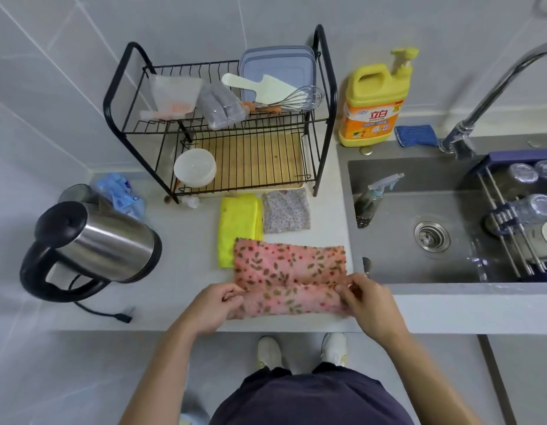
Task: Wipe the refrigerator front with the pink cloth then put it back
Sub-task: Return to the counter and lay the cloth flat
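Head view, one frame. Pink cloth (pixel 289 279): flowered, lying on the tabletop (pixel 186 253) at its front edge, near half folded over on itself. Left hand (pixel 212 305): fingers pinched on the cloth's left end. Right hand (pixel 365 303): fingers pinched on its right end. Just behind the cloth: yellow cloth (pixel 240 228), its near corner under the pink one, and a small pale flowered cloth (pixel 286 211) beside it. Also present: kettle (pixel 96 243) to the left, dish rack (pixel 223 118) behind, sink (pixel 434 222) to the right. Refrigerator: not in view. Stage, as judged: cannot tell whether wiping is done; folding beside the other cloths suggests the put-back step, with the fold unfinished.
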A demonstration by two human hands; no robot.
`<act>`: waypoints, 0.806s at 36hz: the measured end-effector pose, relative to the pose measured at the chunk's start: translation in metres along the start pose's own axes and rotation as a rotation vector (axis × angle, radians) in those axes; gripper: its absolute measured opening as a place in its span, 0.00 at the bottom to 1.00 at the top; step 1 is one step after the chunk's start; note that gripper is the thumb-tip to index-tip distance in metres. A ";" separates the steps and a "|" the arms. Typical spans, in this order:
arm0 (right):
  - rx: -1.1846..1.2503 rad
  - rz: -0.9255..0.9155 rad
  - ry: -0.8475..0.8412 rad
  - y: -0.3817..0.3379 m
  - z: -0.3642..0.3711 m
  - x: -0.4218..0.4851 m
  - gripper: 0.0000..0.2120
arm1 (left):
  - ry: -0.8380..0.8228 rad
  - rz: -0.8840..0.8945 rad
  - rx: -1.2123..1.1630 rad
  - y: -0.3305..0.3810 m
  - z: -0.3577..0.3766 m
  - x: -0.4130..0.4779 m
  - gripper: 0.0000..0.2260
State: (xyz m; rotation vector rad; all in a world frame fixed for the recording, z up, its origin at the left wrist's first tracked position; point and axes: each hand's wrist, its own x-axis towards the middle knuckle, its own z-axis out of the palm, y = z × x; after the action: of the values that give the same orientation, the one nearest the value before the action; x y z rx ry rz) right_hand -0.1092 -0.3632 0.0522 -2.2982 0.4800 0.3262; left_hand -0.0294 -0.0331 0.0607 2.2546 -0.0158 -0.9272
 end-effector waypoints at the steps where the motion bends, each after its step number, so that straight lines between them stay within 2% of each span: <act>1: -0.005 0.009 0.002 0.001 0.001 0.003 0.11 | 0.029 -0.006 0.009 0.000 0.001 0.001 0.06; 6: 0.017 0.046 0.043 -0.003 -0.003 0.025 0.12 | 0.262 0.031 -0.017 0.013 -0.002 0.011 0.05; 9: 0.041 0.054 0.070 -0.006 -0.005 0.044 0.12 | 0.348 0.057 -0.025 0.023 -0.007 0.024 0.01; 13: 0.145 0.079 0.092 -0.015 -0.001 0.068 0.12 | 0.451 0.060 -0.150 0.038 -0.011 0.045 0.04; 18: 0.150 0.108 0.150 -0.009 0.014 0.073 0.25 | 0.585 -0.087 -0.244 0.038 -0.006 0.058 0.13; 21: 0.149 0.198 0.184 0.004 0.024 0.059 0.20 | 0.574 -0.235 -0.200 0.022 0.007 0.056 0.12; 24: 0.115 0.293 0.221 0.019 0.036 0.039 0.14 | 0.518 -0.261 -0.140 0.007 0.026 0.050 0.09; 29: 0.001 0.385 0.158 0.024 0.048 0.022 0.16 | 0.463 -0.263 -0.105 -0.001 0.046 0.041 0.07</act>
State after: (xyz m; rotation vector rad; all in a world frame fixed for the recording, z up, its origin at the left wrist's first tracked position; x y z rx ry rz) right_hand -0.1044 -0.3493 -0.0037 -2.2317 1.0074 0.3299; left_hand -0.0280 -0.0701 0.0118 2.3540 0.5344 -0.4977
